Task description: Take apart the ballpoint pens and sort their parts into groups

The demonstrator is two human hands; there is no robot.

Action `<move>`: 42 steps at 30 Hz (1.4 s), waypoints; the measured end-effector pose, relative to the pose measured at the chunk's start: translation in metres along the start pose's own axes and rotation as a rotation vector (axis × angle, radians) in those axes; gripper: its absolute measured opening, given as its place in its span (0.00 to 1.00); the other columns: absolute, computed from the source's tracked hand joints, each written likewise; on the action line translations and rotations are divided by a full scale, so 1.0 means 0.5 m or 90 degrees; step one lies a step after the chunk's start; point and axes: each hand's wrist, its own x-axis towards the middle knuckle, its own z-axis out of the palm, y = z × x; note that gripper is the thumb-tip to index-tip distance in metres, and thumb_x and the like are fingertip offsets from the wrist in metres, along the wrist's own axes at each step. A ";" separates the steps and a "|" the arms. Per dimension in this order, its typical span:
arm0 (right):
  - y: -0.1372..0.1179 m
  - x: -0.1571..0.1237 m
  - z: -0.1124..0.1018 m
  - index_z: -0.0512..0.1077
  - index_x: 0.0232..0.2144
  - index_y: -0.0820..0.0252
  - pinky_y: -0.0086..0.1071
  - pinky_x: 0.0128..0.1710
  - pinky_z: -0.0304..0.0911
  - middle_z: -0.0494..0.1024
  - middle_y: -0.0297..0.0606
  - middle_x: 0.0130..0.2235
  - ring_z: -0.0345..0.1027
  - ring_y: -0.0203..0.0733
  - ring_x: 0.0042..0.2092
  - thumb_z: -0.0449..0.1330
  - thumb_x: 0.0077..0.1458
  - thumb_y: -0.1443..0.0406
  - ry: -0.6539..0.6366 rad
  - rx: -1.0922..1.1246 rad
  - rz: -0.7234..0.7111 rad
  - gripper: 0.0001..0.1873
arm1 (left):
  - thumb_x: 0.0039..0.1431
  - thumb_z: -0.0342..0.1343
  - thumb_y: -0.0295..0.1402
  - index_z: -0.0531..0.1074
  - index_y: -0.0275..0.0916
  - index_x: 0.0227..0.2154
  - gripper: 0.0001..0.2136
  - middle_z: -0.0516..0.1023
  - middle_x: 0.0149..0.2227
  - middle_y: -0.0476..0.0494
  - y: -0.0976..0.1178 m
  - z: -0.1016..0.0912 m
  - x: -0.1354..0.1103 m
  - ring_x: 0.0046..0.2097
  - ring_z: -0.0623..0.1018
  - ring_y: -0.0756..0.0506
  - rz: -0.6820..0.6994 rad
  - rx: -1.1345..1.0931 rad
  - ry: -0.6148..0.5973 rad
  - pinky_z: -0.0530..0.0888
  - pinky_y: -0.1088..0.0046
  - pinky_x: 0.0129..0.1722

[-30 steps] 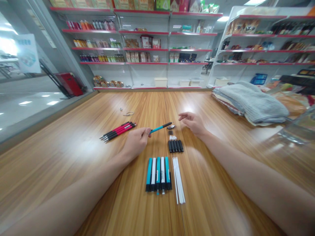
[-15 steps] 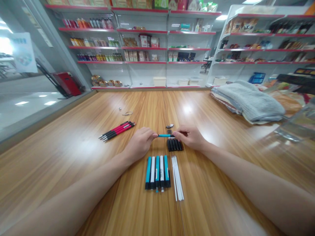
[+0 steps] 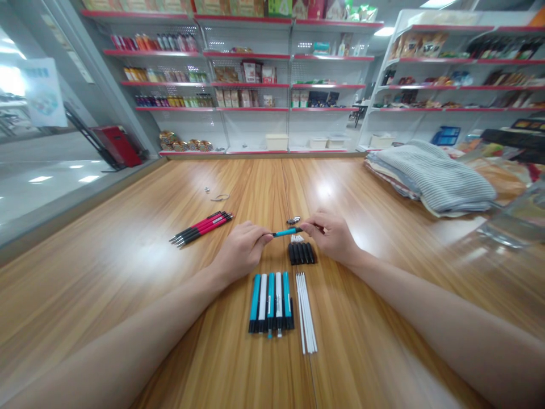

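Note:
A blue pen [image 3: 284,232] with black ends is held level above the table between both hands. My left hand [image 3: 242,247] pinches its left end, and my right hand [image 3: 330,234] pinches the black right end. Beneath the pen lie a row of short black grip pieces [image 3: 302,253], several small white parts [image 3: 297,239] and a few silver metal tips [image 3: 293,220]. Nearer to me, blue and white pen barrels [image 3: 271,304] lie side by side. Several thin white refills [image 3: 306,312] are lined up to their right.
Several red and black pens [image 3: 202,228] lie at the left, with a thin wire loop [image 3: 220,197] beyond them. Folded striped cloth [image 3: 434,176] and a clear container [image 3: 513,218] are at the right. Stocked shelves [image 3: 255,85] stand behind the wooden table [image 3: 128,284].
The pen's right end has tilted up slightly as my right hand shifted up a little. The small white parts beneath it show more now. Both hands keep their hold.

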 end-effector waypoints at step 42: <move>-0.028 0.007 0.003 0.71 0.40 0.60 0.43 0.44 0.60 0.72 0.44 0.39 0.62 0.48 0.43 0.57 0.59 0.64 -0.043 -0.145 -0.151 0.08 | 0.66 0.42 0.38 0.65 0.39 0.22 0.17 0.70 0.24 0.46 0.010 0.000 0.000 0.30 0.69 0.47 -0.096 0.024 0.044 0.63 0.70 0.33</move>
